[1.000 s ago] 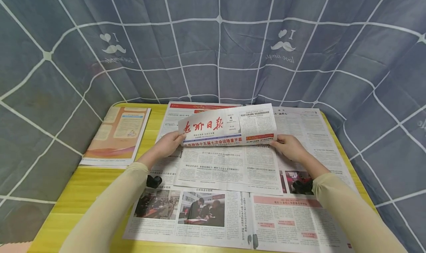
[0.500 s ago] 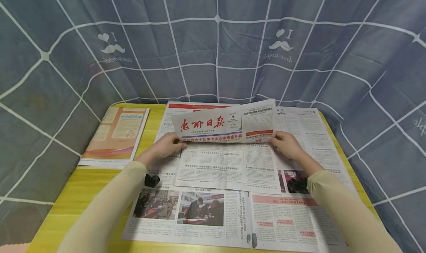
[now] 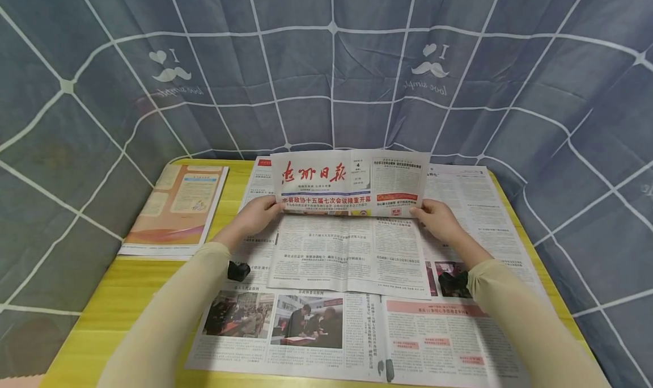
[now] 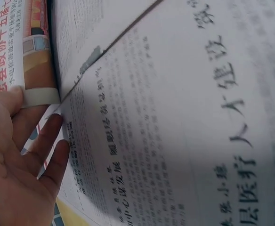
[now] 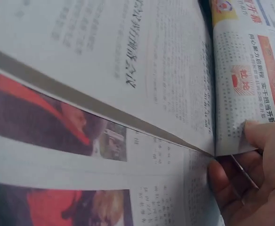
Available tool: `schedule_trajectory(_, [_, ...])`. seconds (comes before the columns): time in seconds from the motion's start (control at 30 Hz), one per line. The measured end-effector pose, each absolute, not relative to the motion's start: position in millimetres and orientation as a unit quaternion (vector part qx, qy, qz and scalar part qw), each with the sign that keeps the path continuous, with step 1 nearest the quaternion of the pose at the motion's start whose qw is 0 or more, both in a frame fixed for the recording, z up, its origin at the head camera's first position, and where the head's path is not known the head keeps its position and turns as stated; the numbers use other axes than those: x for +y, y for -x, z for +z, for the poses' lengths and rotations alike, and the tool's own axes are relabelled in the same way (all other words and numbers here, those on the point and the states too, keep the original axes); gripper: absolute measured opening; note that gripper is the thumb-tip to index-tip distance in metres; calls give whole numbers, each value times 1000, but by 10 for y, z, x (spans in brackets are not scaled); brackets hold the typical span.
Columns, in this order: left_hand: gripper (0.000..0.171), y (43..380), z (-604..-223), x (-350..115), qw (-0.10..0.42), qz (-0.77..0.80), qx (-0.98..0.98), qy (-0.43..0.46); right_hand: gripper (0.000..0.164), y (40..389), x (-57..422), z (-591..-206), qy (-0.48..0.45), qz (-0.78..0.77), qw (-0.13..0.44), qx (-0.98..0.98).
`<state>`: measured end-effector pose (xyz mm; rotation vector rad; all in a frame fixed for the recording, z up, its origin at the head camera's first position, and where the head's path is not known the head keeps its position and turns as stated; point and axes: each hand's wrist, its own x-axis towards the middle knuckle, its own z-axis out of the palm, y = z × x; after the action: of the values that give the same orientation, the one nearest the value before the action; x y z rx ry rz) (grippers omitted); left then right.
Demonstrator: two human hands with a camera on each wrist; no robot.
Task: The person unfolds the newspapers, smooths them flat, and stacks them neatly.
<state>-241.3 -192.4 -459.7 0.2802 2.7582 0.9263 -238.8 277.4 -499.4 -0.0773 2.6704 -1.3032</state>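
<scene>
A newspaper with a red masthead is folded back across its width. Its masthead part (image 3: 326, 178) faces up at the far side, and the lower printed part (image 3: 352, 257) lies flat toward the person. My left hand (image 3: 257, 215) pinches the left end of the fold, thumb on the printed face (image 4: 10, 61) and the other fingers behind or below. At the right end, my right hand (image 3: 439, 220) pinches the corner in the same way. In the right wrist view the thumb presses on the masthead part (image 5: 241, 94), with fingers under the paper's edge.
Beneath lies a larger spread newspaper (image 3: 439, 354) with photos and pink headings, covering much of the yellow table (image 3: 127, 303). An orange-and-white booklet (image 3: 176, 209) sits at the back left. A grey gridded curtain (image 3: 296, 64) surrounds the table's back and sides.
The masthead part has levelled out from a right-side-up tilt, and more of the headline and colour strip below it now shows. Both hands keep their grip, having shifted slightly away from the person.
</scene>
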Motion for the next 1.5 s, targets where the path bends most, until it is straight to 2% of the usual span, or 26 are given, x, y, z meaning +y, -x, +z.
schedule_trajectory(0.37, [38,2411,-4537,-1832,99,319,940,-72,43,2380,2830,-5026,53,-422,59,903])
schedule_trajectory(0.57, [40,2385,-4469,-1753,63,347,934,-58,49,2341,2794,-4967,48,-431,20,901])
schedule_trajectory(0.77, [42,2396,-4375,-1677,9,366,928,-67,40,2311,2774,-4861,46,-448,-16,893])
schedule_trajectory(1.07, [44,2409,-4275,-1621,-14,409,910,-61,40,2290,2755,-4720,33,-453,-40,890])
schedule_trajectory(1.2, [43,2422,-4235,-1590,-26,411,910,-54,49,2297,2765,-4718,27,-488,-26,872])
schedule_trajectory(1.33, [46,2430,-4194,-1558,-31,413,909,-48,60,2301,2798,-4775,27,-509,32,860])
schedule_trajectory(1.4, [49,2437,-4182,-1542,-33,418,907,-47,59,2295,2814,-4808,28,-508,60,859])
schedule_trajectory(1.5, [50,2452,-4181,-1527,-37,427,902,-45,52,2288,2815,-4844,26,-509,69,858])
